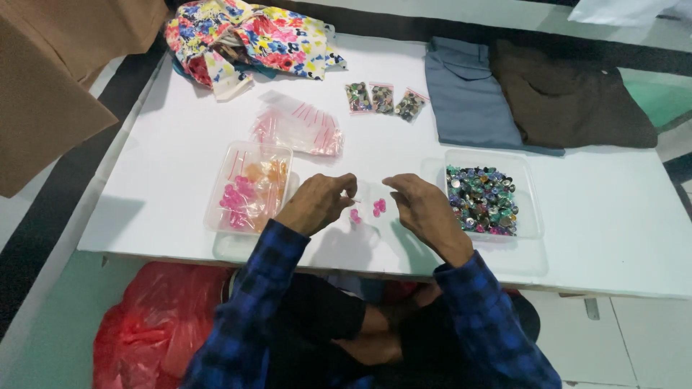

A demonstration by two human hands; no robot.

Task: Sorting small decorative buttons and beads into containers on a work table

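Observation:
My left hand (317, 202) and my right hand (425, 209) pinch the two ends of a small clear zip bag (369, 196) just above the white table (591, 216). Pink beads (376, 207) sit inside the bag, between my hands. To my left stands a clear plastic box (249, 189) with pink and orange beads in small bags. At my right stands another clear box (481, 199) full of mixed coloured buttons. Both sleeves are blue and black plaid.
A pile of empty red-striped zip bags (299, 128) lies behind the left box. Three filled small bags (382, 99) lie further back. Floral cloth (245, 39), folded grey-blue (465, 94) and dark brown garments (569, 97) line the far side. A red plastic bag (155, 324) sits under the table.

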